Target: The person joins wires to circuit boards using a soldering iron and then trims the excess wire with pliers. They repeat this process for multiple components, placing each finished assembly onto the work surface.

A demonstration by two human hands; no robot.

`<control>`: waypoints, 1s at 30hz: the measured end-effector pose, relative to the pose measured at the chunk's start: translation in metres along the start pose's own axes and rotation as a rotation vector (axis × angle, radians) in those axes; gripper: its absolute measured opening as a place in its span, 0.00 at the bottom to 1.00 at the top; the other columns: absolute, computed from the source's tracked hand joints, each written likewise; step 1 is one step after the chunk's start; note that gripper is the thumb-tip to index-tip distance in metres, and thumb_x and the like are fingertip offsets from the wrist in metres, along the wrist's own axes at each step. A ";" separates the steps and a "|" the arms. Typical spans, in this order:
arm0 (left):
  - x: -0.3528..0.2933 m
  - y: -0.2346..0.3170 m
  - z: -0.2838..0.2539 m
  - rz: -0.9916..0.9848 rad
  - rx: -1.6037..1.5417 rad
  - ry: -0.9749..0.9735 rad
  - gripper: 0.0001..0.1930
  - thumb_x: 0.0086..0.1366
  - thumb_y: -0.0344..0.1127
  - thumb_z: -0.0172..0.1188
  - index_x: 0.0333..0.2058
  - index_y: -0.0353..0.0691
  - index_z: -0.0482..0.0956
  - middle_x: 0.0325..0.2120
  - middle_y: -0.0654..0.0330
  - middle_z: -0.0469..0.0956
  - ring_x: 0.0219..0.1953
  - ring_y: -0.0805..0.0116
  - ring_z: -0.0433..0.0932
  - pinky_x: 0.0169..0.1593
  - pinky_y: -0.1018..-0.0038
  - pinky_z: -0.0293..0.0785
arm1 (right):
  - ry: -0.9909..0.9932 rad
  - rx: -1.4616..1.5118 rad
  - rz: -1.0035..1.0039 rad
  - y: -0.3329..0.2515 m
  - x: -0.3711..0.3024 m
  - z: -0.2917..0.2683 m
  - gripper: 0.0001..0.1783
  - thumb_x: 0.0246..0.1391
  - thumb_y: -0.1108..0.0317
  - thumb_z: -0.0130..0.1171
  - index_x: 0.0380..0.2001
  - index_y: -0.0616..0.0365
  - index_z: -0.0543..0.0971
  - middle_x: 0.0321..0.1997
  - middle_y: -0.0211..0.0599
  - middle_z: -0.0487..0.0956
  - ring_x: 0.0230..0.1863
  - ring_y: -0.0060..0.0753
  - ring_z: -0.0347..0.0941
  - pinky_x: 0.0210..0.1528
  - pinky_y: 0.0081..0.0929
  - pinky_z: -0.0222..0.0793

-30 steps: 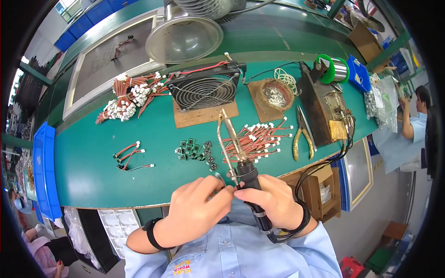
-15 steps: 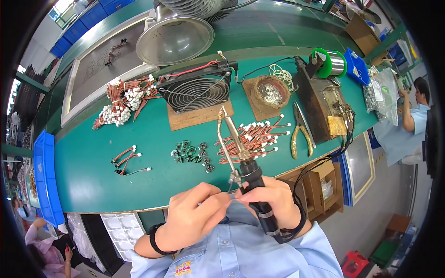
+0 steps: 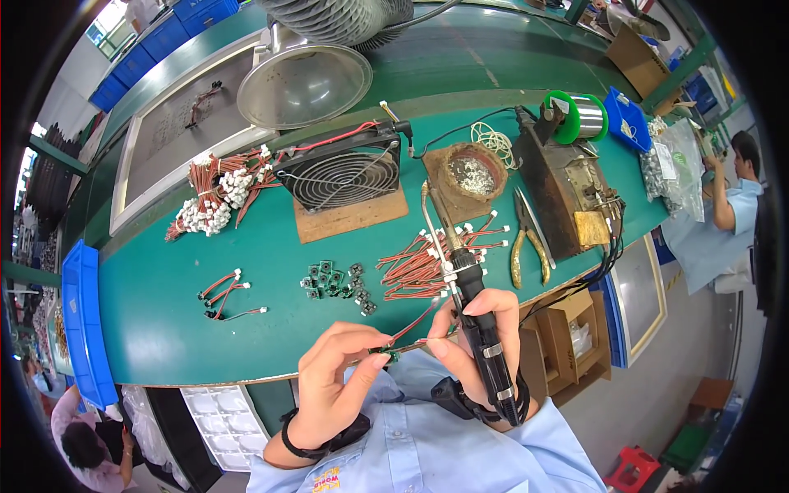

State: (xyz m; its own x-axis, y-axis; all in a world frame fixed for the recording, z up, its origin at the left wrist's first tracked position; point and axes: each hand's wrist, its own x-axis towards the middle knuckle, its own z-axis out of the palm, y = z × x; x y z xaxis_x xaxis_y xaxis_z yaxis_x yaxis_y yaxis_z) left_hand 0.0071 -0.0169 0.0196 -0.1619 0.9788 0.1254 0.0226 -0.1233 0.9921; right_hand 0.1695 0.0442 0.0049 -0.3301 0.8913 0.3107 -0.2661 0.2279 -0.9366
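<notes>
My left hand (image 3: 339,380) pinches a small green circuit board (image 3: 386,355) between thumb and fingers, near the bench's front edge. A red wire (image 3: 415,322) runs up from the board toward my right hand (image 3: 472,345). That hand is closed round the black handle of a soldering iron (image 3: 470,283), its tip pointing up and away. Thumb and fingertips of the right hand also pinch a thin wire end. Beyond lie a cluster of small green boards (image 3: 326,279) and a pile of red-brown wires with white connectors (image 3: 415,267).
A black fan (image 3: 341,177) stands on a wooden board. To its right are a solder pot (image 3: 474,174), pliers (image 3: 530,238), a solder spool (image 3: 579,119) and a soldering station (image 3: 563,193). Finished-looking wired pieces (image 3: 222,296) lie left; a blue tray (image 3: 86,320) hangs at the left end.
My hands have moved slightly apart, and the green board with its red wire now shows. The soldering iron has shifted right, its tip now near the solder pot's wooden base.
</notes>
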 end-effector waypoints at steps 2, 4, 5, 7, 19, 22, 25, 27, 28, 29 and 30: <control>0.000 0.004 0.002 -0.066 -0.095 0.026 0.11 0.56 0.19 0.58 0.40 0.32 0.73 0.35 0.55 0.75 0.36 0.70 0.76 0.38 0.77 0.74 | 0.002 0.006 0.008 -0.003 0.000 0.003 0.25 0.46 0.82 0.59 0.43 0.53 0.58 0.31 0.42 0.71 0.28 0.25 0.67 0.32 0.23 0.66; -0.001 0.007 0.003 -0.197 -0.285 0.086 0.14 0.57 0.19 0.56 0.43 0.32 0.70 0.38 0.55 0.74 0.40 0.68 0.75 0.42 0.76 0.73 | 0.000 0.020 0.024 -0.006 -0.001 0.005 0.25 0.46 0.82 0.59 0.43 0.54 0.58 0.30 0.41 0.71 0.29 0.25 0.68 0.32 0.23 0.66; -0.001 0.006 0.003 -0.198 -0.283 0.090 0.14 0.57 0.19 0.56 0.43 0.32 0.70 0.38 0.55 0.74 0.40 0.68 0.75 0.42 0.76 0.73 | -0.004 0.024 0.026 -0.006 -0.001 0.007 0.25 0.46 0.82 0.59 0.43 0.54 0.58 0.30 0.41 0.71 0.29 0.25 0.68 0.32 0.23 0.66; 0.000 0.003 0.001 -0.205 -0.375 0.039 0.13 0.58 0.23 0.56 0.42 0.32 0.69 0.36 0.54 0.74 0.38 0.68 0.74 0.40 0.76 0.71 | -0.038 -0.019 0.018 -0.007 -0.002 0.009 0.25 0.45 0.82 0.59 0.42 0.54 0.58 0.29 0.41 0.71 0.29 0.25 0.68 0.32 0.23 0.66; 0.004 -0.028 -0.020 -0.486 -1.023 -0.211 0.12 0.64 0.30 0.53 0.44 0.33 0.70 0.39 0.56 0.74 0.42 0.68 0.74 0.43 0.73 0.71 | -0.053 -0.310 -0.201 -0.003 0.001 0.025 0.24 0.39 0.80 0.64 0.39 0.52 0.64 0.29 0.33 0.77 0.28 0.26 0.71 0.40 0.29 0.57; 0.004 -0.028 -0.019 -0.495 -1.077 -0.217 0.12 0.64 0.31 0.53 0.44 0.34 0.71 0.39 0.57 0.74 0.43 0.69 0.74 0.44 0.74 0.70 | -0.010 -0.298 -0.208 -0.001 -0.002 0.031 0.24 0.36 0.79 0.67 0.37 0.51 0.68 0.31 0.28 0.79 0.28 0.26 0.72 0.42 0.31 0.52; 0.003 -0.024 -0.018 -0.513 -1.083 -0.190 0.12 0.64 0.32 0.52 0.44 0.34 0.71 0.38 0.57 0.74 0.42 0.70 0.73 0.44 0.74 0.69 | -0.016 -0.286 -0.178 -0.002 -0.004 0.034 0.24 0.35 0.79 0.67 0.37 0.50 0.69 0.31 0.28 0.79 0.27 0.25 0.71 0.41 0.31 0.52; 0.003 -0.024 -0.018 -0.514 -1.093 -0.189 0.12 0.64 0.33 0.52 0.44 0.35 0.70 0.38 0.57 0.74 0.41 0.70 0.73 0.44 0.75 0.68 | -0.028 -0.296 -0.189 -0.001 -0.005 0.033 0.24 0.35 0.79 0.68 0.36 0.50 0.70 0.32 0.28 0.79 0.26 0.26 0.71 0.40 0.31 0.51; 0.003 -0.024 -0.018 -0.515 -1.098 -0.189 0.12 0.64 0.33 0.52 0.44 0.35 0.70 0.37 0.57 0.74 0.41 0.70 0.73 0.44 0.75 0.68 | -0.033 -0.302 -0.194 -0.001 -0.005 0.033 0.24 0.34 0.79 0.68 0.36 0.49 0.70 0.32 0.28 0.79 0.26 0.26 0.70 0.39 0.31 0.51; 0.003 -0.024 -0.018 -0.519 -1.096 -0.190 0.12 0.64 0.33 0.52 0.44 0.35 0.70 0.37 0.57 0.74 0.41 0.70 0.73 0.44 0.75 0.68 | -0.030 -0.301 -0.191 -0.001 -0.004 0.034 0.24 0.34 0.79 0.68 0.36 0.49 0.70 0.32 0.28 0.79 0.26 0.26 0.70 0.39 0.31 0.51; 0.003 -0.024 -0.018 -0.521 -1.102 -0.188 0.12 0.64 0.33 0.52 0.44 0.35 0.70 0.37 0.57 0.74 0.40 0.70 0.72 0.44 0.75 0.67 | -0.025 -0.295 -0.208 -0.001 -0.003 0.034 0.24 0.34 0.79 0.68 0.36 0.49 0.70 0.32 0.28 0.79 0.26 0.26 0.70 0.39 0.31 0.51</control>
State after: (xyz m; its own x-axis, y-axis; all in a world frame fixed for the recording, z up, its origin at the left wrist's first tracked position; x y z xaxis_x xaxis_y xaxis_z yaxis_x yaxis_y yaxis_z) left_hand -0.0118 -0.0143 -0.0036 0.2437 0.9496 -0.1970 -0.8610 0.3053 0.4068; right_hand 0.1394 0.0281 0.0105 -0.3190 0.8051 0.5001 -0.0578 0.5101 -0.8582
